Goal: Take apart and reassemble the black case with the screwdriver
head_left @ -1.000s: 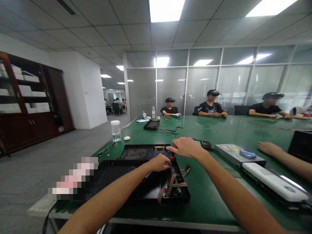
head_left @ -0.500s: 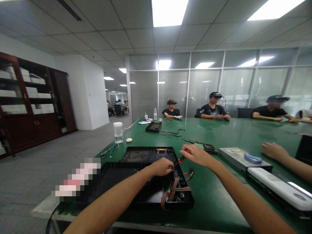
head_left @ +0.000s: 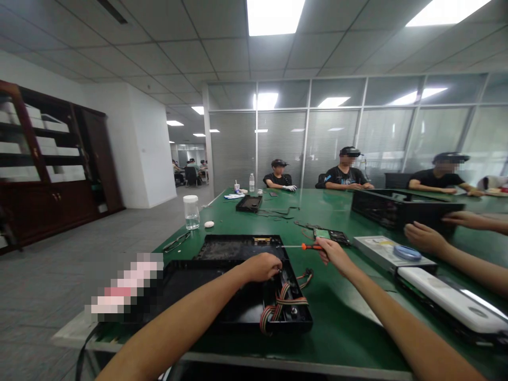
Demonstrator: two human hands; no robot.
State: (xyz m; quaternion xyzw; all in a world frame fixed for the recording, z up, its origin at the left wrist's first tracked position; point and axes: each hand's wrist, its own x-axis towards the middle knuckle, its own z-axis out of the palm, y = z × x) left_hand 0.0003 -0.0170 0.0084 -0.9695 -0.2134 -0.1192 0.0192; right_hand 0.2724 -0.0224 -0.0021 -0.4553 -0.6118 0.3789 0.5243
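Note:
An open black computer case point(head_left: 222, 288) lies on the green table point(head_left: 345, 328) in front of me. My left hand point(head_left: 260, 266) rests with curled fingers on the case's right inner edge, beside a bundle of red and grey cables point(head_left: 283, 301). What its fingers pinch is hidden. My right hand point(head_left: 335, 253) is to the right of the case and grips an orange-handled screwdriver point(head_left: 304, 246). The screwdriver lies level, its shaft pointing left over the case's rim.
A small circuit board point(head_left: 331, 234) lies beyond my right hand. A silver drive with a blue ring point(head_left: 391, 253) and a white device point(head_left: 448, 301) are at the right, near a co-worker's hands point(head_left: 424, 236) on another black case point(head_left: 397, 207). A jar point(head_left: 191, 212) stands far left. Three people sit opposite.
My right hand has drawn the screwdriver out of the case to the right and turned it level. The co-worker has brought a black case onto the table at the right.

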